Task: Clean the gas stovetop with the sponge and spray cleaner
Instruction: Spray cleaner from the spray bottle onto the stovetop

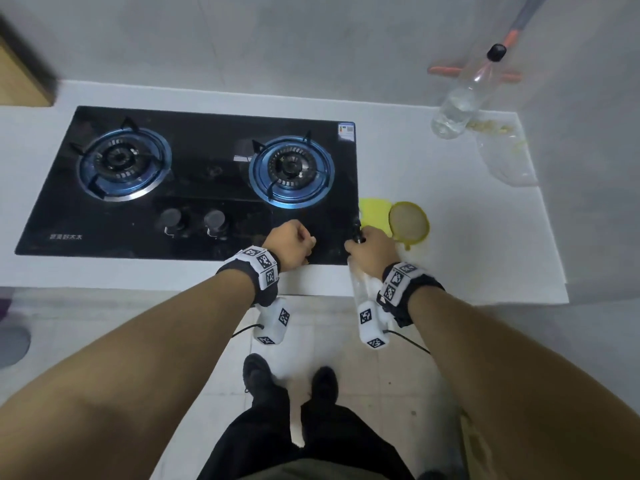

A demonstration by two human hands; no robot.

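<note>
From the head view, you stand at the white desk [467,244] with both hands low over the front right corner of the black glass gas stovetop [194,188]. Your right hand [372,249] has its fingers curled round the neck of the clear spray bottle [360,282], which you hold tipped over: its dark nozzle sits up by your knuckles at the stovetop's right edge and points away from you, toward the right burner [291,169], while the body runs back under your wrist toward you, so the long axis lies roughly front to back, nozzle end farthest from you. Your left hand [289,245] rests on the glass just in front of that burner with the fingers curled under. Whether it pinches a sponge I cannot tell, since only a pale sliver shows at the knuckles. As for progress, I judge you are early: the glass shows no foam, wet streaks or wiped lanes that I can make out, and the left burner [122,161] and the two knobs [194,220] look untouched. Spraying and wiping the whole surface appear to be still ahead. A yellow strainer [410,223] lies on the desk just right of the stovetop, near your right hand.
</note>
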